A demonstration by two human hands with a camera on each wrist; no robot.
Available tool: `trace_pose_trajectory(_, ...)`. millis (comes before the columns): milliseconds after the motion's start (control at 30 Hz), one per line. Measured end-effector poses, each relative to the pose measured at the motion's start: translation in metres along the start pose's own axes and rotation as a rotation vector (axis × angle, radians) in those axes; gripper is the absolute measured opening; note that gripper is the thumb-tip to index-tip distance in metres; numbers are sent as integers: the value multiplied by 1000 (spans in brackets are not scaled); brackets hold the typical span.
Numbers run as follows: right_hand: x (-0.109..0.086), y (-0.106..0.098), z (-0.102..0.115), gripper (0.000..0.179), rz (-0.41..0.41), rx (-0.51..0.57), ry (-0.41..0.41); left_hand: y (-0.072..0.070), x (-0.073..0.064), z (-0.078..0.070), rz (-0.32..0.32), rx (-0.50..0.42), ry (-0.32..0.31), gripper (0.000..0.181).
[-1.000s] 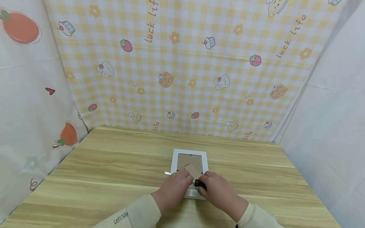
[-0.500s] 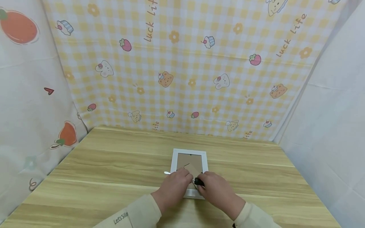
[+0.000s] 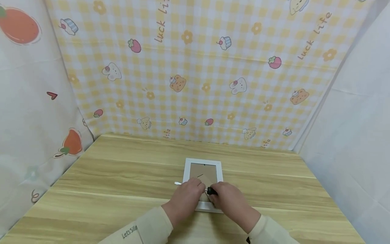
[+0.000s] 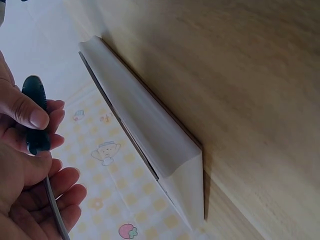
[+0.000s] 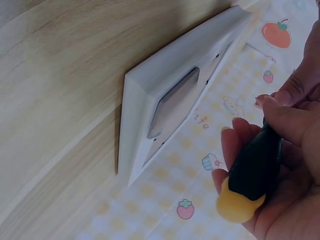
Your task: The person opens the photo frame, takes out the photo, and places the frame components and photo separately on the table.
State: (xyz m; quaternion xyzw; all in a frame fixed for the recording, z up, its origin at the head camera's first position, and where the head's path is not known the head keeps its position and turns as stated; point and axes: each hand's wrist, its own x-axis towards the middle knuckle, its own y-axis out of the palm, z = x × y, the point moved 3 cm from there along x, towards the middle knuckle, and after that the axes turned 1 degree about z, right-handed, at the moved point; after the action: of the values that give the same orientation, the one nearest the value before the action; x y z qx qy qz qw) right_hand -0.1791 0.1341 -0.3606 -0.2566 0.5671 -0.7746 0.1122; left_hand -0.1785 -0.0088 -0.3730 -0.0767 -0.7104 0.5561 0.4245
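A flat-tipped screwdriver (image 5: 255, 167) is held crosswise above the photo frame. Its black handle has a yellow end and lies in my right hand (image 3: 234, 201), gripped by fingers and thumb. My left hand (image 3: 186, 198) pinches the metal shaft (image 4: 53, 207) between thumb and fingers, close to the handle. The flat blade pokes out past the left hand in the head view. Below both hands, the white photo frame (image 3: 187, 166) lies face down, its brown backing board (image 3: 198, 168) showing. My hands hide the frame's middle sides and part of its backing.
The frame rests on a wood-grain table (image 3: 128, 169). A stand flap (image 5: 175, 102) lies on the backing, and small dark tabs (image 5: 207, 82) line the backing's edge. Behind the table hangs a yellow checked cloth (image 3: 195, 67), with pale cloths at both sides.
Both hands keep their hold on the screwdriver. Its handle and my right hand have shifted slightly up and left. The photo frame stays in place.
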Motion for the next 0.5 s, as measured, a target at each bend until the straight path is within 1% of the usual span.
trace_pose_trajectory(100,1,0,-1,8,-2,5,-7,-1,1,2,17,-8,-10,10)
trace_pose_trajectory(233,2,-1,-2,9,-20,5,-17,-1,2,3,36,-30,-30,6)
trace_pose_trajectory(367,3,-2,-3,11,-34,11,-30,-2,3,5,40,-54,-50,6)
trace_pose_trajectory(500,4,-3,-2,10,-42,13,-44,-2,3,7,29,-61,-48,9)
